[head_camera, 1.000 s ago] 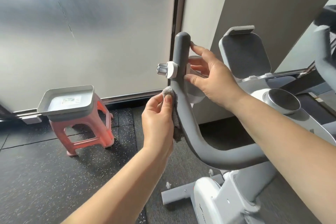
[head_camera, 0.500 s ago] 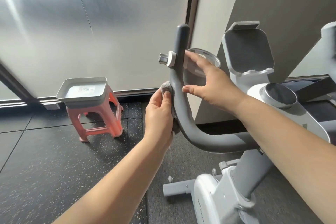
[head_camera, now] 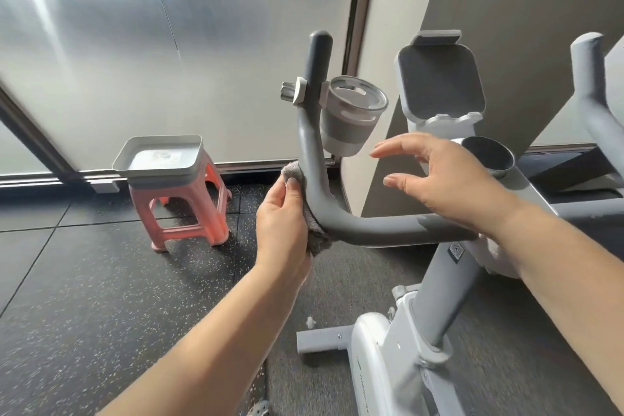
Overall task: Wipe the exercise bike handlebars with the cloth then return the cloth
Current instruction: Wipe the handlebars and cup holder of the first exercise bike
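So the left hand [head_camera: 282, 216] is closed around a small grey cloth [head_camera: 312, 230], pressing it against the outer side of the grey handlebar [head_camera: 312, 159] right at the bend where the upright part curves into the horizontal bar. A bit of the cloth pokes out above the thumb and some more bunches up below the palm, under the curve. The right hand [head_camera: 445, 176] isn't holding anything, fingers spread apart and slightly curled, hovering just off the bar on the inner side, near the cup holder [head_camera: 351, 115] that's clipped to the upright section. Behind that there's a tablet holder [head_camera: 439, 78] and a round knob [head_camera: 488, 155] on the white bike frame [head_camera: 398, 358]. The other handlebar [head_camera: 594, 94] shows at the far right, kinda blurry. Off to the left on the dark speckled floor [head_camera: 84, 297] there's a pink plastic stool [head_camera: 182, 213] with a grey tray [head_camera: 158, 159] sitting on top, well apart from the bike.
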The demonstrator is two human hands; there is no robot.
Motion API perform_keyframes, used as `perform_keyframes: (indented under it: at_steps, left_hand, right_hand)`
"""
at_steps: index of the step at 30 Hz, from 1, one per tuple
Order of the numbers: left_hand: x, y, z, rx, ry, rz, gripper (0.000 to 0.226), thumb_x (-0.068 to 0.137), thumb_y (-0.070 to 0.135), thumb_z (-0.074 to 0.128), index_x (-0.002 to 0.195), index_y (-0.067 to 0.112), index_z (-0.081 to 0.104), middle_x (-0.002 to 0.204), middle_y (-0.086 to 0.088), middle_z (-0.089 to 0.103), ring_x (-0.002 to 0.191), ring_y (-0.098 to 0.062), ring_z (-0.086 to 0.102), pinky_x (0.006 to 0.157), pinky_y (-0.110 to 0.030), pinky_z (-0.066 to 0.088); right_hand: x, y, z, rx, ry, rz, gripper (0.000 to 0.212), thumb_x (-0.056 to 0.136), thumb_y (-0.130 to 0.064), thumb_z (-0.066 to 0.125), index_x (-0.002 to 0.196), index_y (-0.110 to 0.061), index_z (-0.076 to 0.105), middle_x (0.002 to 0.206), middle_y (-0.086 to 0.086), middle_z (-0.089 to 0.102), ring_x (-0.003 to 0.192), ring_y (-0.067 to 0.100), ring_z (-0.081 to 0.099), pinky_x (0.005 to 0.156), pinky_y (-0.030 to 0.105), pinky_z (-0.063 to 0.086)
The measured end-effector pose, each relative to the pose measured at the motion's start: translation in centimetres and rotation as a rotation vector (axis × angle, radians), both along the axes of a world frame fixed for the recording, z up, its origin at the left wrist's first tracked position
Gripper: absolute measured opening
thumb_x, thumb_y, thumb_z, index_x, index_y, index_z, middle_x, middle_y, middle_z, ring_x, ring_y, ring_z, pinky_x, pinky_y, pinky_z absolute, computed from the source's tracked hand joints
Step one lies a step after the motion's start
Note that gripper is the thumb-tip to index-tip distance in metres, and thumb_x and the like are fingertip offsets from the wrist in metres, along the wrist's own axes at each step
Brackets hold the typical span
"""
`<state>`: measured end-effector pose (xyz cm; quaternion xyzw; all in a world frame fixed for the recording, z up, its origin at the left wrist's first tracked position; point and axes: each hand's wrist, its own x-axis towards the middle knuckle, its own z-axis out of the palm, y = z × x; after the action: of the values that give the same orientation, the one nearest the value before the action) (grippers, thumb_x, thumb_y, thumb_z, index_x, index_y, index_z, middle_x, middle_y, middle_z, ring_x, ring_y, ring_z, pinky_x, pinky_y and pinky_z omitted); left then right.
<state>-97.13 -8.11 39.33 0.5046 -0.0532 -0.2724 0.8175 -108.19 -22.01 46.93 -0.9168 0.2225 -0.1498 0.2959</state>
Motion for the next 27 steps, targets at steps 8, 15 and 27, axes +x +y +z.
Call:
perform_keyframes:
  at_steps: [8,15,27]
  left_hand:
    - [-8.2,1.2,-1.9,-0.003,0.002,0.106,0.033,0.099,0.013,0.041,0.131,0.017,0.051,0.117,0.007,0.067,0.109,-0.003,0.060,0.094,-0.024,0.047]
    - [-9.7,-0.1,-2.6,0.092,-0.089,0.204,0.039,0.098,0.013,0.045,0.136,0.017,0.047,0.128,0.002,0.061,0.118,-0.009,0.056,0.106,-0.037,0.040]
    - [-12.1,0.7,-3.6,0.174,-0.153,0.148,0.029,0.092,0.023,0.056,0.120,0.015,0.055,0.116,-0.004,0.066,0.109,-0.016,0.060,0.096,-0.033,0.046]
  right_hand:
    - [-4.6,-1.2,-0.1,-0.045,0.163,-0.011,0.031,0.082,-0.024,0.072,0.111,-0.033,0.066,0.114,-0.019,0.058,0.110,0.001,0.048,0.090,0.015,0.028]
    - [-6.6,-2.2,-0.7,-0.114,0.221,0.023,0.034,0.083,-0.026,0.070,0.112,-0.041,0.062,0.103,-0.028,0.051,0.092,0.004,0.051,0.072,0.005,0.031]
    - [-8.2,-2.4,-1.7,-0.117,0.186,0.063,0.032,0.084,-0.023,0.069,0.114,-0.035,0.065,0.115,-0.006,0.063,0.107,0.013,0.051,0.094,0.013,0.021]
